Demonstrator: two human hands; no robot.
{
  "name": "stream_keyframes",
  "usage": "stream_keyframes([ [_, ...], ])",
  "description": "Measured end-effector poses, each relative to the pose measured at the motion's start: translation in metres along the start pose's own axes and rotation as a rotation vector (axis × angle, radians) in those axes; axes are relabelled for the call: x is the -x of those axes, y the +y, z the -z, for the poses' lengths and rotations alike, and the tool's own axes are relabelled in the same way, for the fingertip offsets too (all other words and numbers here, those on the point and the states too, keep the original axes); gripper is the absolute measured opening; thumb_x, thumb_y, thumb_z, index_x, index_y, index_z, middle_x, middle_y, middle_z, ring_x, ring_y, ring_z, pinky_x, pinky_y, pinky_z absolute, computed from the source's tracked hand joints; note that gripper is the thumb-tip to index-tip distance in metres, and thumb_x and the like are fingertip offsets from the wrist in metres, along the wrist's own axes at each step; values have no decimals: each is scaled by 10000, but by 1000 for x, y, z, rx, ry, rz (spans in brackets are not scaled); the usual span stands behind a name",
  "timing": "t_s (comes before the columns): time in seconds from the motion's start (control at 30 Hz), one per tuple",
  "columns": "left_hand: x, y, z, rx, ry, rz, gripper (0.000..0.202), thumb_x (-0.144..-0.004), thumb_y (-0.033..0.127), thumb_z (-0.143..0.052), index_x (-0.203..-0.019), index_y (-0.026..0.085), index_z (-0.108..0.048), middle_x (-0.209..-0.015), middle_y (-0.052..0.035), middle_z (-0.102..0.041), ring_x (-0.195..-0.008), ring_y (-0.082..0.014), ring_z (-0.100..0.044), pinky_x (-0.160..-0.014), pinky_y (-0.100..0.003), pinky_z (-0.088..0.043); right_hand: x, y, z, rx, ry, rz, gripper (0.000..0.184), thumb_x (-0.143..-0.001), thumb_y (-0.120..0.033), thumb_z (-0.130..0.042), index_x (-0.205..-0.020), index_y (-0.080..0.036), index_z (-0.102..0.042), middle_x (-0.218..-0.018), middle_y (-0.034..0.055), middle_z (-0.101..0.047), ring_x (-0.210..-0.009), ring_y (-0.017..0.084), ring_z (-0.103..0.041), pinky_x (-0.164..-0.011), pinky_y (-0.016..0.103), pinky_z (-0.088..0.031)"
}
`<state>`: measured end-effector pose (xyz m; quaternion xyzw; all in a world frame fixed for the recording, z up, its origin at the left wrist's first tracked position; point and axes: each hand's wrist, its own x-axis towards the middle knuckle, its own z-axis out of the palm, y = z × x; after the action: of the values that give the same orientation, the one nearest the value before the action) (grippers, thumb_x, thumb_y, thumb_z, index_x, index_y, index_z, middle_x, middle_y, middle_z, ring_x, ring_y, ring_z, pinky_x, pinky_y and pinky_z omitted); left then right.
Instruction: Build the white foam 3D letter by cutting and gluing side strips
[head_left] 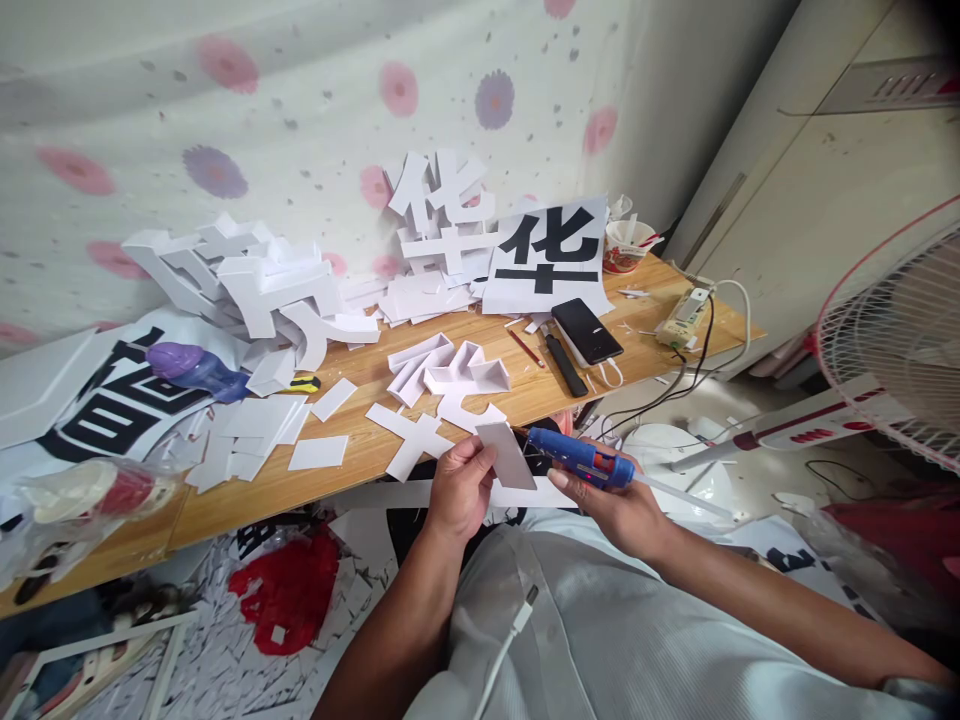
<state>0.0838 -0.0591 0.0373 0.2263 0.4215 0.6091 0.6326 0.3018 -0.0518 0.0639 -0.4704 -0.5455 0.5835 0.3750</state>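
Note:
Pinched in my left hand (pixel 461 488) is a flat white foam board strip (pixel 508 457), tilted above the table's front edge. My right hand (pixel 619 510) is wrapped round a blue glue gun (pixel 581 457), its nozzle pointing left, close to the strip; whether they touch I cannot tell. A pale glue stick (pixel 690 498) sticks out from the gun's back. Just beyond my left hand lie a white cross-shaped piece (pixel 409 437) and a curved white piece (pixel 471 410). Behind them stand open-backed white letter parts (pixel 469 370).
White three-dimensional characters (pixel 255 275) are piled at the back left. A printed character sheet (pixel 551 255) leans at the back. A phone (pixel 587 330), a black-handled tool (pixel 564 363) and a power strip (pixel 684 318) lie rightward. A fan (pixel 900 320) stands at right; scraps cover the floor.

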Motion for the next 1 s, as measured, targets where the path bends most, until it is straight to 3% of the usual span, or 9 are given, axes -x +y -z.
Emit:
stream_keyframes([
  [0.27,1,2,0,-5,-41,8,377,-740,416,-984,-966,156,-832,-878,-78,-816,-758,-210,-747,-746,-324,-587,1,-1,-2,-21,-2,-6,424,-852,-600,-870,-857,-214,-696,-714,1,-586,-626,143,-469,-528,279,-396],
  [1.0,2,3,3,-17,-40,14,364,-741,409,-983,-945,148,-831,-874,-77,-808,-746,-190,-719,-737,-310,-564,2,-1,-2,10,16,-24,457,-834,-622,-874,-802,-220,-660,-670,-5,-583,-597,150,-476,-517,288,-397],
])
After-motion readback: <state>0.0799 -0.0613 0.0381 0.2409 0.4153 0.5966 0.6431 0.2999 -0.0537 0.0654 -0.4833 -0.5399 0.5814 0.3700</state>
